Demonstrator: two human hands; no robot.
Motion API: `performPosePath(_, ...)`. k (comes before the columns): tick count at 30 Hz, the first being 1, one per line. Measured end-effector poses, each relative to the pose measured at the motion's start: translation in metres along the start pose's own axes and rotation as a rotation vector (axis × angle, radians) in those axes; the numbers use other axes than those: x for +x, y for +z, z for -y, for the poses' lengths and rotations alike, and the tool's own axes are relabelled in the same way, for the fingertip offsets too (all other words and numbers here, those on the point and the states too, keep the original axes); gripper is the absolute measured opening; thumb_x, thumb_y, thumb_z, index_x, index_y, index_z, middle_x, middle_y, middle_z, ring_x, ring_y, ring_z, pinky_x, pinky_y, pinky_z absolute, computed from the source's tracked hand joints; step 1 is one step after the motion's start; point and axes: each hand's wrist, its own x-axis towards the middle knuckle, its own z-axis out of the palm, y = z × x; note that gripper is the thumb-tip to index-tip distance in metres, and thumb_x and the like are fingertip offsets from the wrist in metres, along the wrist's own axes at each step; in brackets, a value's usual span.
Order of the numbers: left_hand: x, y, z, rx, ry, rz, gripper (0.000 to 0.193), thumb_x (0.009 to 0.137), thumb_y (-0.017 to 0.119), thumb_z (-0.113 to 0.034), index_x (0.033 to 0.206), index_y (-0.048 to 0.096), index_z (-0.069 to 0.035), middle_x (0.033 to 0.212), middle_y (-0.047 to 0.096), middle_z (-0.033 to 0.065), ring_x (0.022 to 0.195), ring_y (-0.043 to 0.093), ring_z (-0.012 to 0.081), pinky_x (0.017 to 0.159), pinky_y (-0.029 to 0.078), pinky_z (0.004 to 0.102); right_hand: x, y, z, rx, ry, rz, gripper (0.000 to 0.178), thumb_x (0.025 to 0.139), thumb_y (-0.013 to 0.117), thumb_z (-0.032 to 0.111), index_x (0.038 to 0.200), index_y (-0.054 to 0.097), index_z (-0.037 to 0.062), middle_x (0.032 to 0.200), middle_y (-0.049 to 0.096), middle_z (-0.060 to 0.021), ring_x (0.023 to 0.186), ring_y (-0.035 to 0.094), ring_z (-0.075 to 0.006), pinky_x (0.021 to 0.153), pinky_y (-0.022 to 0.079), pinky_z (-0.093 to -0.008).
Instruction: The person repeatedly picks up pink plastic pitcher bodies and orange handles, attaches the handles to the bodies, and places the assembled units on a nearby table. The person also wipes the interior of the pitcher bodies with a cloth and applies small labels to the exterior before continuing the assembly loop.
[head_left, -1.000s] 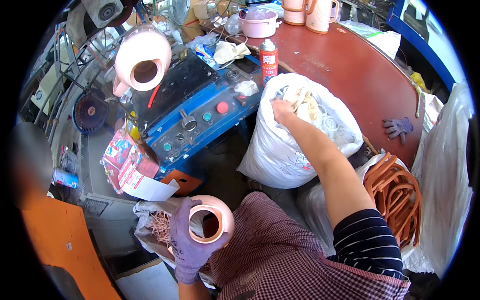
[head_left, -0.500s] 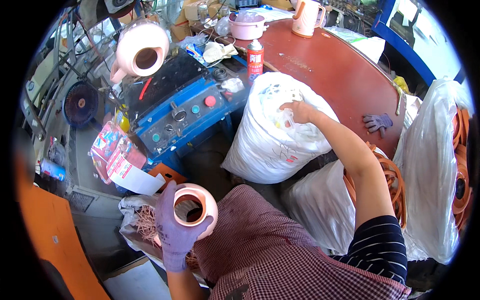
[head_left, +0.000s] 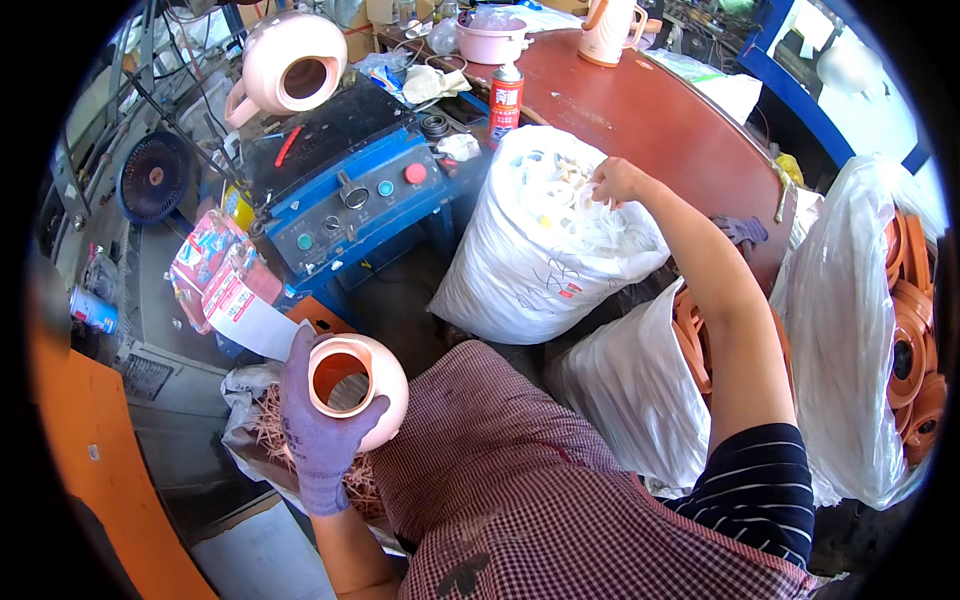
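Note:
My left hand (head_left: 312, 430), in a purple glove, is wrapped round a pale pink jug body (head_left: 388, 388). Its round orange-rimmed opening is turned up toward me. Over the right side of a full white woven sack (head_left: 520, 275) is my bare right hand (head_left: 622, 182), its fingers drawn together at the heap of translucent white plastic rings (head_left: 560, 205). Whatever the fingertips pinch is too small to tell. Beneath the held jug body, an open bag (head_left: 240, 400) holds thin pinkish strips.
Another pink jug body (head_left: 293, 62) is at the back left, above a blue control panel (head_left: 350, 205) with buttons. A red spray can (head_left: 506, 103) stands by the reddish-brown table (head_left: 660, 130). Bags of orange plastic parts (head_left: 910, 340) stand on the right. A glove (head_left: 740, 230) lies on the table.
My right hand has come up and right out of the middle of the rings to the sack's right side. The jug body has turned slightly in my left hand. The whole view has shifted a little.

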Motion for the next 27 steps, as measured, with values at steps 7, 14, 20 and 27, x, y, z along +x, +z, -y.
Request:
performPosePath(7,-0.007,-0.004,-0.004,0.045,0.073,-0.023,0.092,0.055,0.088,-0.023,0.131,0.044,0.003,0.113,0.062,0.0142,0.103,0.062,0.0283,0.091,0.049,0.0389,0.002,-0.013,-0.008,0.016,0.092,-0.200,0.016,0.072,0.075,0.009,0.084,0.072,-0.0009,0.076,0.071,-0.0099,0.063,0.069,-0.0173,0.058,0.056,-0.0339)
performPosePath(14,-0.007,0.003,-0.024,-0.225,-0.009,-0.145,0.082,0.055,0.088,-0.019,0.122,0.047,0.002,0.103,0.064,0.0115,0.099,0.063,0.0272,0.089,0.048,0.0376,-0.050,0.078,0.163,0.539,-0.769,-0.204,0.020,0.074,0.081,0.012,0.086,0.069,0.0014,0.086,0.069,-0.0062,0.080,0.066,-0.0146,0.071,0.052,-0.0322)
performPosePath(20,-0.025,0.002,-0.018,-0.075,0.053,-0.195,0.093,0.052,0.090,-0.023,0.126,0.040,0.004,0.110,0.061,0.0131,0.104,0.061,0.0292,0.092,0.047,0.0408,-0.180,0.107,0.274,0.820,-1.380,0.100,0.059,0.078,0.077,0.031,0.127,0.060,0.0037,0.123,0.062,-0.0168,0.114,0.060,-0.0300,0.101,0.043,-0.0444)
performPosePath(27,-0.036,0.021,-0.010,0.003,0.013,-0.117,0.091,0.056,0.089,-0.029,0.127,0.040,0.000,0.113,0.058,0.0138,0.104,0.060,0.0282,0.089,0.048,0.0395,-0.199,0.148,0.293,0.370,-1.442,-0.211,0.027,0.065,0.070,0.003,0.092,0.068,0.0063,0.098,0.066,-0.0079,0.098,0.064,-0.0263,0.096,0.048,-0.0426)
